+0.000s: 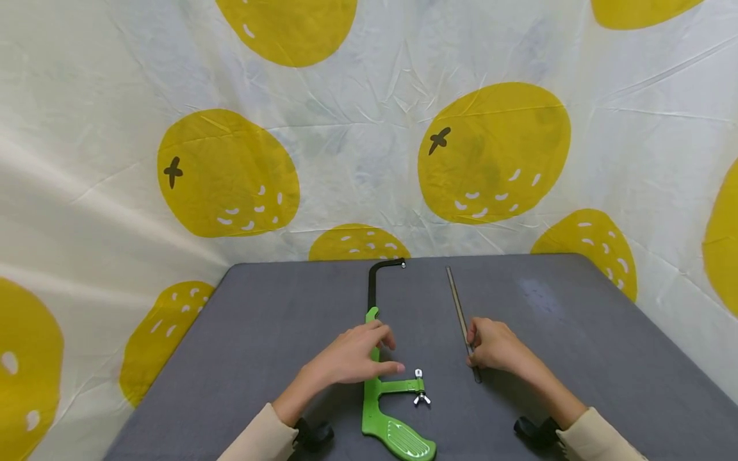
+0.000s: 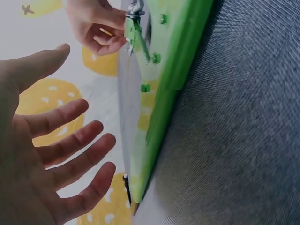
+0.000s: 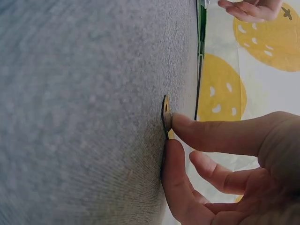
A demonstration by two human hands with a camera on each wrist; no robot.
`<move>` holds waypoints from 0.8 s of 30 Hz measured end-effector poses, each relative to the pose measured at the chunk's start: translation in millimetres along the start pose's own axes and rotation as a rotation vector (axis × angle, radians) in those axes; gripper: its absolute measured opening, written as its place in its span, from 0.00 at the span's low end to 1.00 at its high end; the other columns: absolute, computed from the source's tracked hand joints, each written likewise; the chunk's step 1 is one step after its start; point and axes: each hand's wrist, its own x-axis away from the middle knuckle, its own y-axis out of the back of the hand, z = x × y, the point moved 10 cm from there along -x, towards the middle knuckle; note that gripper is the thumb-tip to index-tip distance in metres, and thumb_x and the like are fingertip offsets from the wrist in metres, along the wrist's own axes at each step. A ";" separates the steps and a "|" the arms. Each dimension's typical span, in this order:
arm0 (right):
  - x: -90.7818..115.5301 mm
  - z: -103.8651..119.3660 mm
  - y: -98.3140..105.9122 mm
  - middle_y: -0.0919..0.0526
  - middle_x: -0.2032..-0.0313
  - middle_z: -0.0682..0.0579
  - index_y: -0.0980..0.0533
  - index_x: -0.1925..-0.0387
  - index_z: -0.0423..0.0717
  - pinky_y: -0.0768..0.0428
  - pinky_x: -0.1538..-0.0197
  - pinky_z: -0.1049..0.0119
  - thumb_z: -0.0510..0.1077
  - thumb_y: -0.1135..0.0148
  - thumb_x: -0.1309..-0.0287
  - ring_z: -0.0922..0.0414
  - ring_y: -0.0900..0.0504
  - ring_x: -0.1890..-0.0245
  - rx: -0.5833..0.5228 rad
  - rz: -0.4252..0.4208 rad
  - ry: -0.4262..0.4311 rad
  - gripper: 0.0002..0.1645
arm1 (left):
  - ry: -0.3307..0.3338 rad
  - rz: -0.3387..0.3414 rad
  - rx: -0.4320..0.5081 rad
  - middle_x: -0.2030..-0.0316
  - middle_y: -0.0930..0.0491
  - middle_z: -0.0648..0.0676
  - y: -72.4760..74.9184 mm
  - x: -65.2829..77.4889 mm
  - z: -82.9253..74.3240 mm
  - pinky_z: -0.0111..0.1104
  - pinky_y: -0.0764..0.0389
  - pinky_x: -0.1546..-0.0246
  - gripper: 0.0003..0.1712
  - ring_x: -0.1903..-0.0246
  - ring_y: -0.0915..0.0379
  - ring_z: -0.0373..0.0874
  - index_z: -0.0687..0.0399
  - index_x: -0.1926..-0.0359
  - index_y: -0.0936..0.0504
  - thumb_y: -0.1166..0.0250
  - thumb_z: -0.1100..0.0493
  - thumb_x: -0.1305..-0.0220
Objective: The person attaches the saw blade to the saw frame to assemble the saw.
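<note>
Part of the green saw frame (image 1: 371, 397) is hidden from us in the head view, because the left hand (image 1: 357, 352) hangs over its middle; in the left wrist view the frame runs out at the top border. The right hand (image 1: 494, 346) covers a little of the saw blade (image 1: 457, 304) near its closer end. In the right wrist view the fingers conceal most of this blade, and its teeth are too small for us to make out. Both beige sleeves (image 1: 262, 435) are cut by the lower border, and we find the black devices (image 1: 315, 435) at the wrists dark and unclear.

The table (image 1: 277, 333) has a grey, woven surface, and the hanging fabric (image 1: 357, 173) behind it is white and creased, with yellow fruits. On the frame we notice glossy green paint, a ribbed handle (image 1: 403, 442), a black bent bar (image 1: 371, 288) and a shiny wing nut (image 1: 421, 398).

The blade is a thin, straight metal strip with a hole in its end. It lies along the table, to the right of the frame and apart from it. We see the right thumb and forefinger pinching it, while the left fingers are spread and relaxed.
</note>
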 end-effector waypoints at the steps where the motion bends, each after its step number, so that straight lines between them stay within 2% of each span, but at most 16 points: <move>1: 0.2 -0.8 -0.4 0.23 0.71 0.48 0.27 0.65 0.41 0.23 0.72 0.62 0.32 0.18 0.60 0.55 0.24 0.76 -0.013 0.004 -0.001 0.24 | -0.005 0.006 0.001 0.51 0.19 0.43 -1.8 -0.6 -0.3 0.33 0.22 0.54 0.24 0.53 0.21 0.37 0.42 0.51 0.19 0.33 0.32 0.36; 8: -1.1 -4.0 -0.5 0.22 0.73 0.49 0.25 0.67 0.42 0.26 0.71 0.62 0.33 0.18 0.60 0.54 0.24 0.76 -0.039 0.012 0.007 0.22 | -0.022 0.035 -0.007 0.60 0.20 0.43 -10.5 -3.1 -0.7 0.30 0.25 0.62 0.23 0.63 0.25 0.35 0.42 0.55 0.19 0.31 0.32 0.37; 15: -2.2 -3.7 -3.0 0.22 0.76 0.50 0.25 0.69 0.42 0.28 0.72 0.62 0.33 0.20 0.59 0.54 0.27 0.76 -0.054 0.032 0.033 0.20 | -0.055 0.099 0.015 0.62 0.18 0.40 -19.5 -3.3 -8.1 0.27 0.23 0.59 0.19 0.62 0.23 0.30 0.40 0.55 0.17 0.29 0.35 0.37; 20: -2.7 -4.8 -5.1 0.23 0.77 0.51 0.24 0.69 0.43 0.29 0.72 0.62 0.32 0.21 0.58 0.55 0.28 0.76 -0.072 0.044 0.035 0.18 | -0.074 0.144 0.042 0.63 0.17 0.37 -28.0 -3.5 -11.1 0.25 0.22 0.60 0.18 0.64 0.23 0.26 0.40 0.54 0.15 0.29 0.37 0.36; 24: -3.0 -3.1 -5.7 0.24 0.77 0.51 0.23 0.68 0.43 0.30 0.72 0.62 0.32 0.22 0.58 0.55 0.28 0.76 -0.090 0.055 0.044 0.16 | -0.085 0.153 0.041 0.68 0.19 0.35 -32.2 -3.5 -13.9 0.24 0.23 0.64 0.15 0.68 0.24 0.24 0.39 0.58 0.15 0.29 0.38 0.36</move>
